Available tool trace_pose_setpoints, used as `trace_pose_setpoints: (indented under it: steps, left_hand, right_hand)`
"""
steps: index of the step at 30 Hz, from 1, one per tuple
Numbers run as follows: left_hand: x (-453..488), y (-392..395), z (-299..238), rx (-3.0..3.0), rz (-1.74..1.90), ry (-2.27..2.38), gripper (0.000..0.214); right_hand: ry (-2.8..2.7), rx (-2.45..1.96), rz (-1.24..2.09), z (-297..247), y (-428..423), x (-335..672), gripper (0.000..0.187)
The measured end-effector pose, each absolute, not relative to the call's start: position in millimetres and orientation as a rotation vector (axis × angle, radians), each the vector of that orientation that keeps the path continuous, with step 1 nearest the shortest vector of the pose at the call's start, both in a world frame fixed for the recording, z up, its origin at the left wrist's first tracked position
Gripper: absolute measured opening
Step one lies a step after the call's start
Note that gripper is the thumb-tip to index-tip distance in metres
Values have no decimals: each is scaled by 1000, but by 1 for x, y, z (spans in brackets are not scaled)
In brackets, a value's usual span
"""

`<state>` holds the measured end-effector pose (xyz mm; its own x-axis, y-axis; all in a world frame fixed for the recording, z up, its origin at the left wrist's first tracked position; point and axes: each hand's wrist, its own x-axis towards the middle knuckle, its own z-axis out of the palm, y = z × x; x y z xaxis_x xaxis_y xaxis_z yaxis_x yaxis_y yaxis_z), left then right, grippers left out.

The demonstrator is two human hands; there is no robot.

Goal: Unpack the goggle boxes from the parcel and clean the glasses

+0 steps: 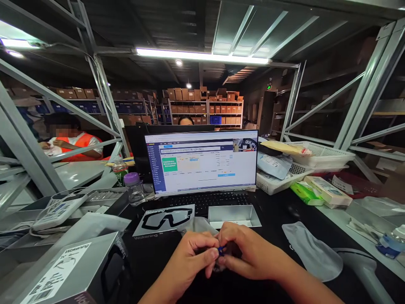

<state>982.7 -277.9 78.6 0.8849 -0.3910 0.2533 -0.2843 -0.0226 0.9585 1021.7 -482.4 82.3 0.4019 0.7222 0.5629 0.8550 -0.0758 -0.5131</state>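
Note:
My left hand (196, 253) and my right hand (249, 253) meet in front of the keyboard, fingers pinched closed around a small blue piece (220, 250). Its kind I cannot make out, as the fingers hide most of it. Just behind the hands lies a translucent grey pouch (198, 224), partly covered by them. Beyond it an open silver box (234, 216) sits beside a card printed with glasses (167, 219). A grey cloth pouch (311, 249) lies flat to the right.
A monitor (202, 164) stands behind the keyboard (205, 202). Printed Wakening boxes (72, 270) and a purple-capped bottle (133, 190) are at left. A handheld scanner (363, 270), a mouse (293, 210) and white baskets (272, 183) are at right. A person in an orange vest (76, 145) sits further left.

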Motion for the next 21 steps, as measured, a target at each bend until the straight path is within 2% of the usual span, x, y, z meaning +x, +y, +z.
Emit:
trace_pose_setpoints:
  steps: [5, 11, 16, 21]
  left_hand:
    - [978, -281, 83, 1602, -95, -436, 39]
    - [975, -283, 79, 1553, -105, -353, 35]
    - [973, -279, 74, 1583, -100, -352, 52]
    - [972, -280, 76, 1583, -18, -383, 44]
  right_hand:
    - [-1425, -1691, -397, 78, -480, 1028, 9]
    - [-1213, -1750, -473, 72, -474, 1024, 17]
    - [-973, -1726, -535, 73, -477, 1025, 20]
    - [-815, -1703, -603, 77, -483, 1030, 18]
